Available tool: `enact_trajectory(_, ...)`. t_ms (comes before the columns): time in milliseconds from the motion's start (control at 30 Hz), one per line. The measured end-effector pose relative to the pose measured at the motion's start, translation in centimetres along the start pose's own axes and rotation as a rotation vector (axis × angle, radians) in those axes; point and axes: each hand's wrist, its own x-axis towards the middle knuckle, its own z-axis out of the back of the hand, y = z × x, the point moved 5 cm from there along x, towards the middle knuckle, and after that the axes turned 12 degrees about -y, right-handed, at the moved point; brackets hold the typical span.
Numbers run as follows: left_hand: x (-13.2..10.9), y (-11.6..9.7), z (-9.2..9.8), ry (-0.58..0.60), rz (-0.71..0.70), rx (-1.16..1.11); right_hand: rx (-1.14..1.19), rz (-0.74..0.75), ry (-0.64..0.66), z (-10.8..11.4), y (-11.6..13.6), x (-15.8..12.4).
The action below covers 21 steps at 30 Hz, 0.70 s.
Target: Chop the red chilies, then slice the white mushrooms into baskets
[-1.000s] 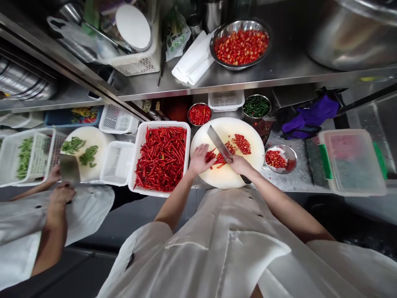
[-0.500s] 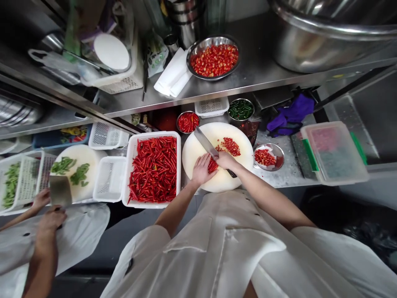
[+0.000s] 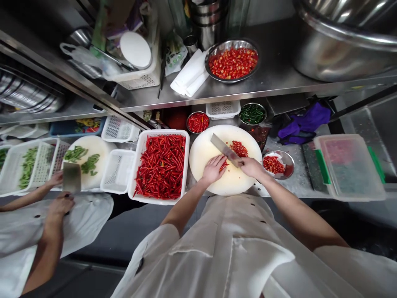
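On a round white cutting board (image 3: pixel 198 149), my left hand (image 3: pixel 214 169) presses a small bunch of red chilies (image 3: pixel 223 165) down, its fingers curved over them. My right hand (image 3: pixel 252 167) grips a cleaver (image 3: pixel 225 148), the handle hidden in the palm. The blade slants up and left across the board, just beyond my left fingertips. Behind the blade, towards the right, lies a pile of chopped red chilies (image 3: pixel 238 149). A large white basket full of whole red chilies (image 3: pixel 161 165) stands left of the board.
A steel bowl of chopped chilies (image 3: pixel 273 164) is right of the board. Bowls of red (image 3: pixel 198 123) and green chilies (image 3: pixel 252 114) stand behind. A steel shelf (image 3: pixel 149 101) overhangs the counter. Left, a co-worker's hand holds a cleaver (image 3: pixel 71 178). A lidded box (image 3: pixel 349 165) sits right.
My right hand has moved the cleaver rightward on the board, away from my left hand. The left hand stays on the chilies. The whole view has shifted slightly.
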Motion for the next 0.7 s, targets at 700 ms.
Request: enact_trajectory(700,2.3,0.7,1.0,0.092,-0.271,-0.145,-0.147,-0.023,0.018,0.3,5.6,-0.6)
